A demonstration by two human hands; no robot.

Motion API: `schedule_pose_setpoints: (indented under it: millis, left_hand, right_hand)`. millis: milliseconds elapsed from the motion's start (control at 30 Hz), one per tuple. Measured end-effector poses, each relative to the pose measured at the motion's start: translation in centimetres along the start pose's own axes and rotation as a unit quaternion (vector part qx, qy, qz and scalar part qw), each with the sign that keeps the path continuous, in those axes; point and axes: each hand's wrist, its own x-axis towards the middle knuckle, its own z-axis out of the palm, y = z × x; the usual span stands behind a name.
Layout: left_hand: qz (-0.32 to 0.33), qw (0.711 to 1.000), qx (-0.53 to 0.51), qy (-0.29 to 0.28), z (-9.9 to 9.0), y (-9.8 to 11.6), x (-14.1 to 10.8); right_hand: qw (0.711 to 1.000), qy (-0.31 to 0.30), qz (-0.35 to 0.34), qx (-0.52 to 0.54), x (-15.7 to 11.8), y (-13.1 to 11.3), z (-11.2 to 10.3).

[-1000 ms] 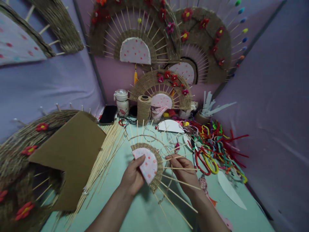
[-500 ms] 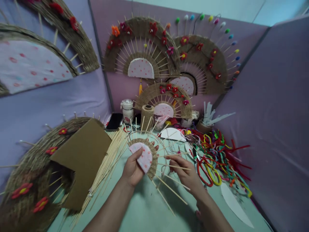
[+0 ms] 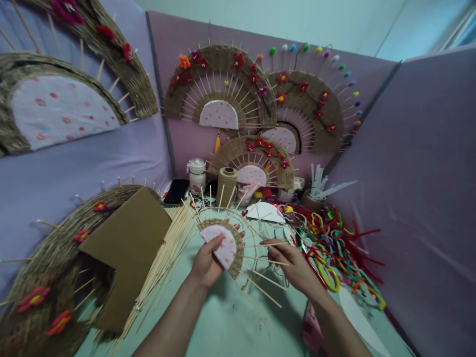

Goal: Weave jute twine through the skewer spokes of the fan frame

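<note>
A small half-round woven fan (image 3: 238, 258), with a dotted cloth centre (image 3: 227, 250) and thin sticks fanning outward, is held over the table. My left hand (image 3: 208, 260) grips it by the cloth, thumb on top and fingers behind. To the right of the fan, my right hand (image 3: 290, 260) is closed at the outer sticks (image 3: 262, 275), with thumb and index finger pinched on a thin strand of twine. A loose curve of this twine (image 3: 253, 225) passes across the sticks, and more hangs below the right hand. The exact pinch point is partly hidden.
Bundled sticks (image 3: 167, 253) and a folded cardboard piece (image 3: 128, 248) lie left. A twine spool (image 3: 226, 186) and a lidded jar (image 3: 197, 176) stand behind. Pipe cleaners (image 3: 334, 248) and scissors (image 3: 316, 270) lie right. Finished fans (image 3: 219, 57) hang on the partitions.
My right hand has shifted slightly right, relative to the fan, along the stick ends. My left hand keeps its hold on the fan. The camera view has tilted a little.
</note>
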Motion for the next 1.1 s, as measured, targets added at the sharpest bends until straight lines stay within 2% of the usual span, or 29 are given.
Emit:
schedule_pose_setpoints:
  millis: [267,367,433,467,533,633,667,700,733,800,867,900,1000,1100]
  left_hand:
    - [0.011,1.000,-0.012,0.020,-1.3,0.1,0.3]
    - [0.022,0.998,-0.028,0.043,-1.4,0.3,0.3]
    - [0.028,0.998,-0.038,0.046,-1.5,0.5,0.3]
    - [0.032,0.998,-0.042,0.044,-1.5,0.6,0.3]
    - [0.040,0.997,-0.049,0.044,-1.7,0.8,0.3]
    - [0.044,0.997,-0.054,0.044,-1.9,0.9,0.4]
    - [0.044,0.997,-0.053,0.041,-2.0,0.9,0.4]
    - [0.044,0.997,-0.052,0.042,-2.0,0.9,0.4]
    - [0.045,0.997,-0.049,0.047,-2.0,0.9,0.4]
    - [0.048,0.996,-0.046,0.061,-2.0,0.8,0.3]
    - [0.045,0.996,-0.041,0.059,-1.9,0.6,0.2]
    - [0.040,0.997,-0.038,0.049,-1.9,0.5,0.2]
    - [0.028,0.999,-0.028,0.023,-2.0,0.3,0.1]
    - [0.029,0.999,-0.027,0.018,-2.2,0.2,0.1]
  right_hand:
    - [1.000,0.002,0.016,-0.018,0.8,0.7,0.2]
    - [0.997,-0.015,0.016,-0.072,1.7,1.0,-0.5]
    - [0.989,-0.005,0.008,-0.148,2.5,0.8,-1.9]
    - [0.980,0.018,-0.002,-0.197,2.9,0.6,-2.9]
    - [0.951,0.112,-0.015,-0.289,3.8,0.0,-5.5]
    - [0.893,0.276,-0.012,-0.355,4.7,-0.4,-9.3]
    - [0.878,0.306,-0.011,-0.367,4.8,-0.4,-10.2]
    - [0.875,0.300,-0.007,-0.381,4.8,-0.3,-10.8]
    - [0.882,0.262,0.001,-0.392,4.8,-0.2,-11.1]
    - [0.911,0.119,0.012,-0.395,4.4,-0.1,-10.7]
    - [0.935,-0.028,0.007,-0.354,3.8,-0.6,-9.3]
    - [0.945,-0.074,-0.002,-0.317,3.5,-1.1,-8.4]
    - [0.972,-0.137,-0.009,-0.192,3.2,-3.1,-6.0]
    - [0.981,-0.178,-0.015,-0.071,3.4,-4.3,-4.4]
